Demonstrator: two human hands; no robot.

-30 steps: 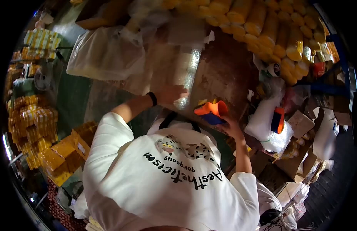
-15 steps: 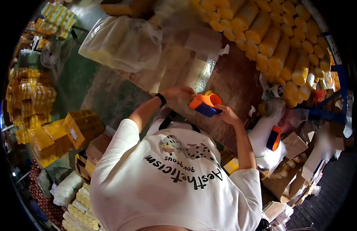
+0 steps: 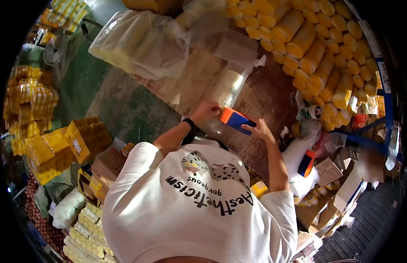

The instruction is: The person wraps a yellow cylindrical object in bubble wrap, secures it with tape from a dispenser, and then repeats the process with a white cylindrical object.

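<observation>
An orange-and-blue object (image 3: 237, 121), open-ended like a short sleeve, is held in front of my chest. My right hand (image 3: 259, 130) grips its right end, thumb along the blue side. At its orange left end is my left hand (image 3: 206, 111), with a black band on the wrist. The left fingers are closed together, and what they pinch is too small to make out. A similar orange-and-blue object (image 3: 306, 163) lies to the right, on white wrapped material (image 3: 292, 161).
Yellow rolls (image 3: 324, 61) are piled at the upper right beside a blue metal frame (image 3: 389, 118). A clear plastic bag (image 3: 140, 44) lies ahead on the floor. Yellow-taped boxes (image 3: 58, 151) stand left, and opened cartons (image 3: 330, 204) at the lower right.
The held object has turned, so its blue side shows more and the round opening less. My left hand has moved slightly left and down. The view has shifted a little.
</observation>
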